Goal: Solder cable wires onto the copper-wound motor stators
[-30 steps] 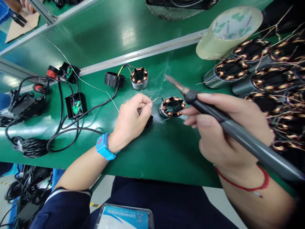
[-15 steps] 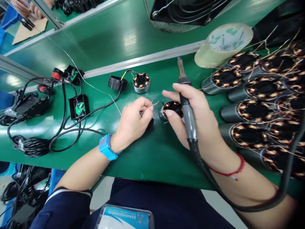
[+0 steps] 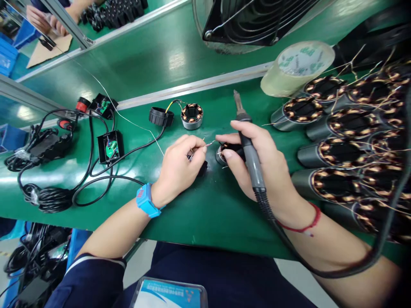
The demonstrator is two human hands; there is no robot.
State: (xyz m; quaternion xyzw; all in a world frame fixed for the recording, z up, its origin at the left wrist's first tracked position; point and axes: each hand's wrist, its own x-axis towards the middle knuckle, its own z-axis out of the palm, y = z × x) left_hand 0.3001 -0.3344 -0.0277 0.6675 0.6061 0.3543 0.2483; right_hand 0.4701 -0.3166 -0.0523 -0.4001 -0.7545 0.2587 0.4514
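An open black box (image 3: 111,148) holding a green circuit board is seen on the green bench (image 3: 199,214); a thin bare-ended wire (image 3: 210,143) is pinched between thumb and forefinger of the left hand (image 3: 181,160); just beyond the wire's end, a copper-wound ring (image 3: 220,155) is partly covered by the right hand (image 3: 272,167), by which a soldering iron (image 3: 252,160) is gripped, tip pointing away; farther right, copper-wound cores (image 3: 335,186) are massed

Wide tape roll (image 3: 297,66), black fan (image 3: 266,21) beyond, cardboard (image 3: 41,55) and blue bin (image 3: 8,57) upper left
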